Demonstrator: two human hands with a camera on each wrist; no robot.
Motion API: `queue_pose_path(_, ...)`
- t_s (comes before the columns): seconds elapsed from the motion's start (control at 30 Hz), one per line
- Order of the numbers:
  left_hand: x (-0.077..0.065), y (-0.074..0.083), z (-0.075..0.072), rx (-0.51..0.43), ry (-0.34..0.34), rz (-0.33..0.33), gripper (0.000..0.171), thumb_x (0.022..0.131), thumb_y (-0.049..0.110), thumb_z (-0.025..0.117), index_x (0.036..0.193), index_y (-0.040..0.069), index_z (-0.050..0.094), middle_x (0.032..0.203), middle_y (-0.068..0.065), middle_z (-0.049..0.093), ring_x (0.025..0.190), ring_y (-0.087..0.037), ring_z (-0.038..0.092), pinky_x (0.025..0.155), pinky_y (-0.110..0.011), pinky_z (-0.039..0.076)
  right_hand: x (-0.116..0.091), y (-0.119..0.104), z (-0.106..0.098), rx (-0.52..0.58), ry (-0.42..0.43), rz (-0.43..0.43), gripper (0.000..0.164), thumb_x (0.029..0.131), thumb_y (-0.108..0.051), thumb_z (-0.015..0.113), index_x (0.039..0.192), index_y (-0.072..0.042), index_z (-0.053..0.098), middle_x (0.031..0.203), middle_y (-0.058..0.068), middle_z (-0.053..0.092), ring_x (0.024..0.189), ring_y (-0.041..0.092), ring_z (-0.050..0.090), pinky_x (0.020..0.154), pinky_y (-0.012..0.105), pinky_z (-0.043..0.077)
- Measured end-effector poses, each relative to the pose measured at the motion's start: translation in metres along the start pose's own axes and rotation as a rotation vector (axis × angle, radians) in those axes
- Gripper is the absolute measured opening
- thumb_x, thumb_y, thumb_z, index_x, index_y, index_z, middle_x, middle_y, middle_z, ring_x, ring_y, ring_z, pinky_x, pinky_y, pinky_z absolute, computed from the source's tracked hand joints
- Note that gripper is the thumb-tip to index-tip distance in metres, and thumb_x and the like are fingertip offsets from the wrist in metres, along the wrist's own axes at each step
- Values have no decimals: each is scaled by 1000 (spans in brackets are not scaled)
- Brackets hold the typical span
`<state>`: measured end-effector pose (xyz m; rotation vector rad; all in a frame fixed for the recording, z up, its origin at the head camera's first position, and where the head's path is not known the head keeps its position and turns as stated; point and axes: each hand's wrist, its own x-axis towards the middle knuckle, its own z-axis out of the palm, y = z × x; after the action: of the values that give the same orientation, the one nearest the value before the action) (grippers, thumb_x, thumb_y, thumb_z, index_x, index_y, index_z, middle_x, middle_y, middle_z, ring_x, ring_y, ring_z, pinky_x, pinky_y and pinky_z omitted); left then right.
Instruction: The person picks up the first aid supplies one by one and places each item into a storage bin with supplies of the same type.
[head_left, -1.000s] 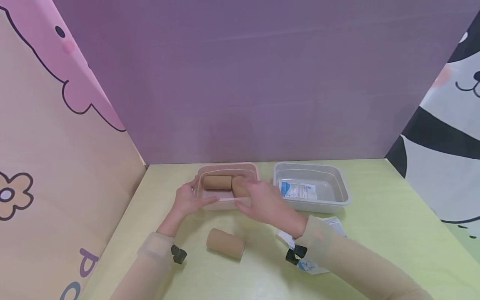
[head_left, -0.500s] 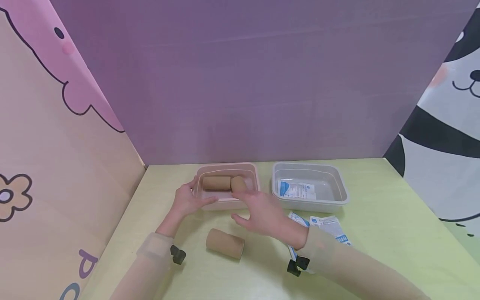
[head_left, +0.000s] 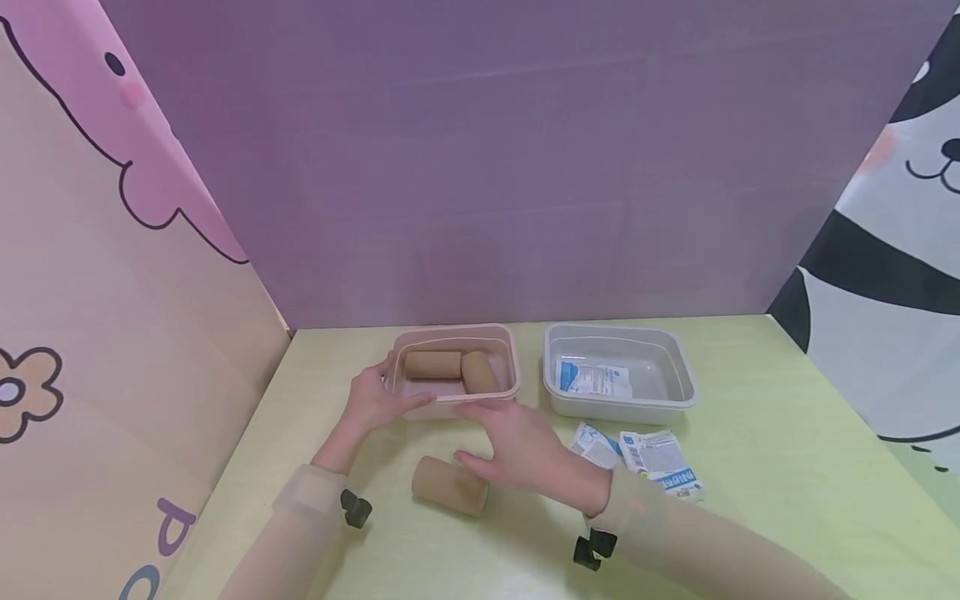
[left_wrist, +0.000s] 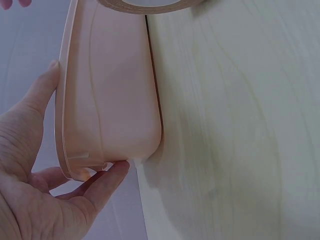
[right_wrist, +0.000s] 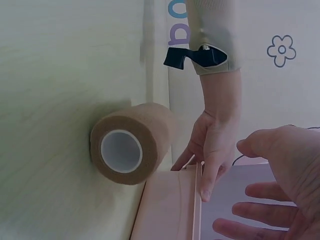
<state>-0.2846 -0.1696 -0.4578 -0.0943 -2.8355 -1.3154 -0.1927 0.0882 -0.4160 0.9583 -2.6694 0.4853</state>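
Observation:
My left hand (head_left: 370, 402) grips the near left corner of a pink plastic bin (head_left: 453, 407), thumb along the rim and fingers round the end wall. Inside that bin lie two brown bandage rolls: one roll (head_left: 433, 365) crosswise, the other roll (head_left: 480, 372) slanted at its right. A third bandage roll (head_left: 442, 486) rests on its side on the table in front; its white hollow core (right_wrist: 121, 151) shows in the right wrist view. Holding nothing, my right hand (head_left: 517, 442) hovers with spread fingers between the bin and this roll, partly overlapping the roll's right end in the head view.
A grey-white bin (head_left: 622, 408) stands right of the pink one, with a blue-and-white packet (head_left: 596, 380) in it. More such packets, one packet (head_left: 660, 458) plainly seen, lie in front, partly behind my right arm. A purple wall (head_left: 525, 208) closes the table's back edge.
My right hand has let go of the slanted roll in the pink bin and drawn back toward the roll on the table. The left hand has stayed at the bin's corner.

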Motion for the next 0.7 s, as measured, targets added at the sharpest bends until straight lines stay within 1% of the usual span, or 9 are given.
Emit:
queue_pose_path(0.07,0,0,0,-2,2,-4,114,78,46,94,162,-3,36,166,-28,39,154,-43,41,122,-57,43,-1,-2,1,9,-10,0,56,89,-44,81,137,-18,70,129,6,77,105,24,77,69,43,62)
queue_pose_path(0.17,1,-1,0,-5,1,-9,113,79,45,94,163,-2,35,166,-28,39,155,-42,41,122,-56,43,-2,-4,3,27,-28,-1,56,89,-43,81,137,-17,70,130,6,77,107,24,77,69,44,62)
queue_pose_path(0.37,2,-1,1,-3,2,-13,112,79,43,94,163,-2,35,167,-27,39,155,-41,40,123,-55,42,-4,-7,10,56,-55,-19,54,91,-41,81,137,-14,70,130,7,77,110,23,76,68,42,63)
queue_pose_path(0.53,1,0,1,-3,6,-16,111,79,43,94,162,-2,36,166,-28,39,155,-40,41,120,-55,45,-5,-9,16,54,-61,-32,54,91,-40,81,137,-14,70,132,7,76,110,24,76,67,41,63)
queue_pose_path(0.7,1,0,0,0,7,-24,113,78,46,94,163,-1,36,167,-27,38,153,-39,44,115,-52,49,-6,-10,21,42,-56,-45,52,91,-40,81,136,-14,71,133,7,76,112,24,77,71,41,65)
